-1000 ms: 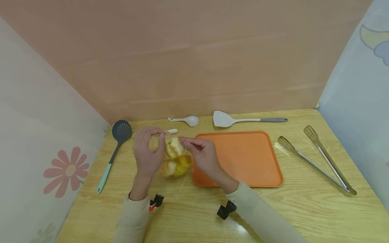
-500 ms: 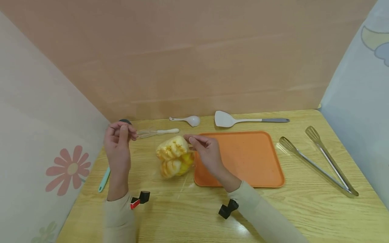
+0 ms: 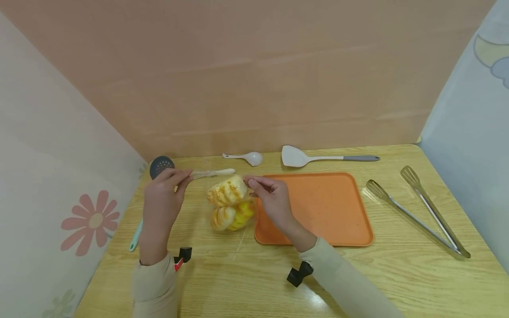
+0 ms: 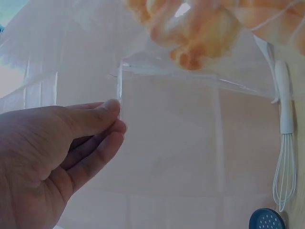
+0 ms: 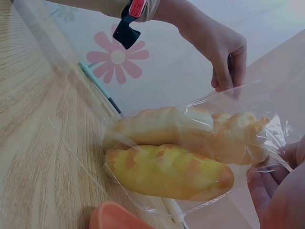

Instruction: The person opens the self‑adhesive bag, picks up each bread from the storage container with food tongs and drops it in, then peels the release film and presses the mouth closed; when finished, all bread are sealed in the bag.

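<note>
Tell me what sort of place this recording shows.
Probably a staged kitchen-style tabletop, not a real kitchen: a wooden table screened by plain panels, with utensils such as tongs and an orange tray.

On the wooden table in front of me lies an orange tray, with metal tongs well to its right. Behind it I see a white spatula and a white ladle. A whisk and a dark slotted spoon lie further left.
</note>
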